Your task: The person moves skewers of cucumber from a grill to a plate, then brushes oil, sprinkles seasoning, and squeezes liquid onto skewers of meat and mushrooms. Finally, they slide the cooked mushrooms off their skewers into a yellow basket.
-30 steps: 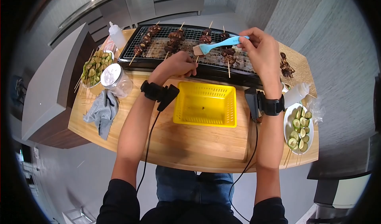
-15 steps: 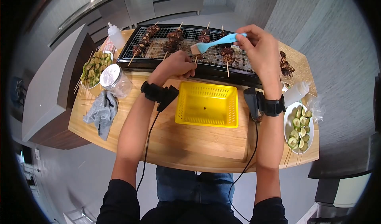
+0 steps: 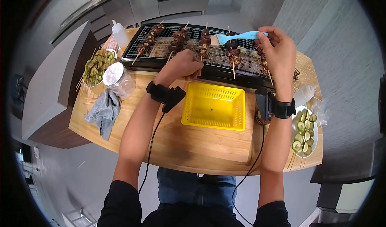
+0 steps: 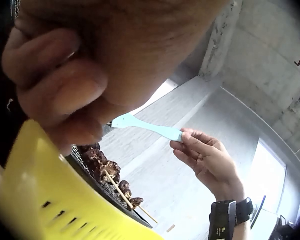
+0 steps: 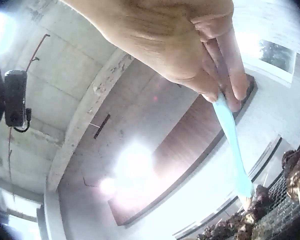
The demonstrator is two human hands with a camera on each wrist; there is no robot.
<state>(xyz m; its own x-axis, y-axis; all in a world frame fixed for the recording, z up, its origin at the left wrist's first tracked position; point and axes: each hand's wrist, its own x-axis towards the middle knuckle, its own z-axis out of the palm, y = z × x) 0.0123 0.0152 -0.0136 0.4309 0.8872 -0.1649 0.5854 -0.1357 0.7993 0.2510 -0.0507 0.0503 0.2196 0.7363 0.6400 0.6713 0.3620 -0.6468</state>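
My right hand (image 3: 278, 46) pinches the light blue handle of a basting brush (image 3: 241, 36) between thumb and fingers. The brush head points left over the grill, its pale bristles (image 3: 214, 40) just right of the third meat skewer (image 3: 204, 44). In the right wrist view the brush (image 5: 229, 132) hangs down from the fingertips toward the meat. My left hand (image 3: 184, 64), fingers curled, grips the near stick end of that third skewer at the grill's front edge. The left wrist view shows the curled fingers (image 4: 65, 85) above the yellow basket's rim, the stick hidden inside them.
More meat skewers lie across the black grill (image 3: 161, 66). A yellow basket (image 3: 213, 124) stands in front of it. On the left are a lidded jar (image 3: 120, 82), a grey cloth (image 3: 102, 112) and a plate of vegetable skewers (image 3: 96, 68); cucumber skewers (image 3: 303, 134) and a squeeze bottle (image 3: 304, 94) are at right.
The brush has lifted off the near part of the third skewer and moved right and away with my right hand. My left hand stays at the stick's end.
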